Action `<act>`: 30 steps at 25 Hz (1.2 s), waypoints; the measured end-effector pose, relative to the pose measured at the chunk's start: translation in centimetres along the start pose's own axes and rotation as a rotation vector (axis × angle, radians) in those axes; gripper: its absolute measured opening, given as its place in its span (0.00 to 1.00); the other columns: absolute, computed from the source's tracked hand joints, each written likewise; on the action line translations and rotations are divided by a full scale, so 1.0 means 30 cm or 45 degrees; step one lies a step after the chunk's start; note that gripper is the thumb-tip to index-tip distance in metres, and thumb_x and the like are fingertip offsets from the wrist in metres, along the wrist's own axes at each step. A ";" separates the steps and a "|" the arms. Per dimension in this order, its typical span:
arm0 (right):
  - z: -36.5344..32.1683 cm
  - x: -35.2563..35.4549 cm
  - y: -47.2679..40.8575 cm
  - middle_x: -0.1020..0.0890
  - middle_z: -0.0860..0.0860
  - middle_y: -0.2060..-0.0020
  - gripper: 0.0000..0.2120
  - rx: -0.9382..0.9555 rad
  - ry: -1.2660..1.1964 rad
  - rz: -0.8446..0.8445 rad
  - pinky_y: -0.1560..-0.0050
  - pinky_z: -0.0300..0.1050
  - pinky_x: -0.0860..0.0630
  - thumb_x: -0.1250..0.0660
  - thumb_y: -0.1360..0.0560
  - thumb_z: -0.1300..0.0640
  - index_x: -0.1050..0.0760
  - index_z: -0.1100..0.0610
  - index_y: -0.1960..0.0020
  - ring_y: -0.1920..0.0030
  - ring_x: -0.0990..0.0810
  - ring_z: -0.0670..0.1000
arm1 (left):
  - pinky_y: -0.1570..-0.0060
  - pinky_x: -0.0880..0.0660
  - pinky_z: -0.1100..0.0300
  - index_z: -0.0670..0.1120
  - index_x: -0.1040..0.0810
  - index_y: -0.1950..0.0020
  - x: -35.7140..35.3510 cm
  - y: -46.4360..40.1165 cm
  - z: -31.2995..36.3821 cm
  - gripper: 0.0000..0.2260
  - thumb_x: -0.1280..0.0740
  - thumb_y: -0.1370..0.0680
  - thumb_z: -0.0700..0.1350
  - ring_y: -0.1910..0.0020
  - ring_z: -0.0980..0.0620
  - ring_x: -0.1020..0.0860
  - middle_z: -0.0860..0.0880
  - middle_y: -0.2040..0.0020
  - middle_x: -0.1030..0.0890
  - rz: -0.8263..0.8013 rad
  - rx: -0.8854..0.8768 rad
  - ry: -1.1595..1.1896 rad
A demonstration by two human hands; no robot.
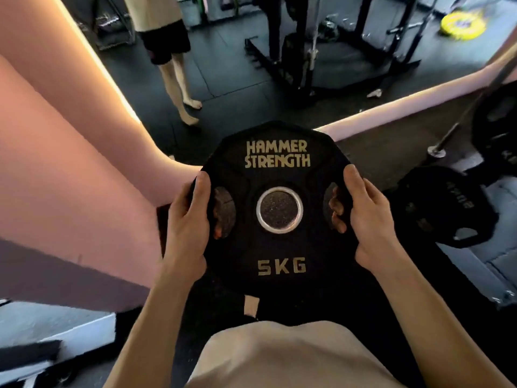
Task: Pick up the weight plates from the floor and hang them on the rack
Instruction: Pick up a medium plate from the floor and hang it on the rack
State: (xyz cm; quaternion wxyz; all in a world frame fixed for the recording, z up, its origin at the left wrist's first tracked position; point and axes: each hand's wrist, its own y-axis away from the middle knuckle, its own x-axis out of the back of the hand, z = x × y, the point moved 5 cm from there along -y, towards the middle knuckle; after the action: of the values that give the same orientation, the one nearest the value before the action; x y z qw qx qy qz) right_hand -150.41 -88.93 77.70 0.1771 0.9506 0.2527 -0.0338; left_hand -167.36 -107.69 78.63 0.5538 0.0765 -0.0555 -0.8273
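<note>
A black weight plate (279,247) marked HAMMER STRENGTH and 5KG fills the centre of the head view, its face toward me and its silver-ringed centre hole showing. My left hand (187,222) grips its left edge with fingers through the left grip slot. On the right edge, my right hand (366,217) holds it with fingers through the right slot. A second black plate (444,208) lies to the right on a lower surface. At the right edge, a larger black plate (498,127) sits on a metal bar (461,119) that ends in a silver sleeve.
A mirror with a lit pink frame (391,105) rises ahead; it reflects a person's bare legs (179,79), black rack frames (307,51) and a yellow plate (463,25). Dark rubber floor lies below. A white ledge (70,337) sits at lower left.
</note>
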 end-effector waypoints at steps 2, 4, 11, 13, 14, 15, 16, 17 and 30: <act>-0.021 0.037 -0.059 0.26 0.51 0.72 0.20 0.052 -0.059 0.185 0.77 0.41 0.35 0.35 0.23 0.40 0.27 0.57 0.58 0.76 0.32 0.48 | 0.65 0.26 0.62 0.47 0.21 0.52 -0.120 -0.133 0.008 0.15 0.37 0.20 0.59 0.67 0.54 0.24 0.51 0.62 0.20 -0.200 0.038 -0.039; -0.042 0.059 -0.091 0.26 0.51 0.72 0.20 0.088 -0.115 0.342 0.77 0.41 0.34 0.35 0.24 0.40 0.28 0.57 0.57 0.76 0.32 0.48 | 0.56 0.22 0.57 0.46 0.20 0.46 -0.229 -0.237 0.024 0.17 0.38 0.20 0.58 0.56 0.50 0.18 0.49 0.54 0.16 -0.369 0.056 -0.077; -0.078 0.155 -0.113 0.27 0.50 0.74 0.24 0.242 -0.318 0.873 0.72 0.43 0.36 0.34 0.27 0.37 0.26 0.60 0.52 0.79 0.34 0.49 | 0.63 0.26 0.52 0.46 0.23 0.56 -0.631 -0.471 0.058 0.16 0.36 0.21 0.59 0.65 0.47 0.24 0.45 0.63 0.22 -1.021 0.134 -0.185; -0.086 0.188 -0.098 0.27 0.50 0.75 0.24 0.268 -0.350 0.983 0.71 0.43 0.35 0.34 0.27 0.37 0.25 0.60 0.51 0.79 0.34 0.49 | 0.60 0.26 0.50 0.44 0.23 0.54 -0.731 -0.479 0.049 0.18 0.36 0.21 0.59 0.63 0.45 0.24 0.44 0.62 0.22 -1.157 0.183 -0.179; -0.095 0.211 -0.095 0.27 0.49 0.75 0.24 0.284 -0.365 1.042 0.71 0.43 0.34 0.34 0.27 0.37 0.25 0.60 0.51 0.79 0.34 0.49 | 0.64 0.27 0.53 0.43 0.24 0.55 -0.793 -0.475 0.049 0.20 0.36 0.22 0.60 0.66 0.44 0.26 0.42 0.64 0.24 -1.251 0.179 -0.176; -0.105 0.234 -0.095 0.27 0.50 0.75 0.24 0.294 -0.384 1.099 0.71 0.43 0.34 0.34 0.27 0.37 0.25 0.59 0.52 0.79 0.34 0.49 | 0.68 0.30 0.55 0.41 0.25 0.55 -0.854 -0.472 0.048 0.23 0.36 0.22 0.62 0.69 0.45 0.29 0.41 0.66 0.26 -1.348 0.145 -0.177; -0.121 0.263 -0.100 0.27 0.50 0.75 0.23 0.308 -0.401 1.149 0.71 0.43 0.33 0.34 0.26 0.37 0.26 0.59 0.53 0.79 0.34 0.49 | 0.71 0.33 0.56 0.40 0.26 0.56 -0.918 -0.468 0.050 0.25 0.36 0.23 0.63 0.72 0.45 0.31 0.41 0.67 0.28 -1.426 0.106 -0.176; -0.143 0.295 -0.109 0.27 0.50 0.75 0.22 0.328 -0.408 1.185 0.72 0.43 0.33 0.35 0.26 0.38 0.26 0.58 0.55 0.79 0.34 0.49 | 0.72 0.34 0.56 0.41 0.26 0.57 -0.982 -0.465 0.055 0.24 0.36 0.24 0.64 0.72 0.46 0.31 0.41 0.67 0.28 -1.461 0.079 -0.181; -0.757 0.723 -0.295 0.30 0.52 0.75 0.20 0.755 -0.328 1.255 0.77 0.39 0.35 0.36 0.25 0.40 0.29 0.59 0.55 0.79 0.36 0.49 | 0.73 0.33 0.60 0.48 0.24 0.62 -1.690 -0.353 0.463 0.16 0.37 0.19 0.55 0.76 0.55 0.28 0.52 0.72 0.25 -1.478 -0.236 0.169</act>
State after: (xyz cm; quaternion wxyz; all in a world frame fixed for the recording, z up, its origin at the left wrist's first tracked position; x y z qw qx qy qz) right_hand -136.46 -63.57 92.79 -0.0721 0.9531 -0.2626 -0.1320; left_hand -160.57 -56.69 93.71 0.0173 0.0973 0.1027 -0.9898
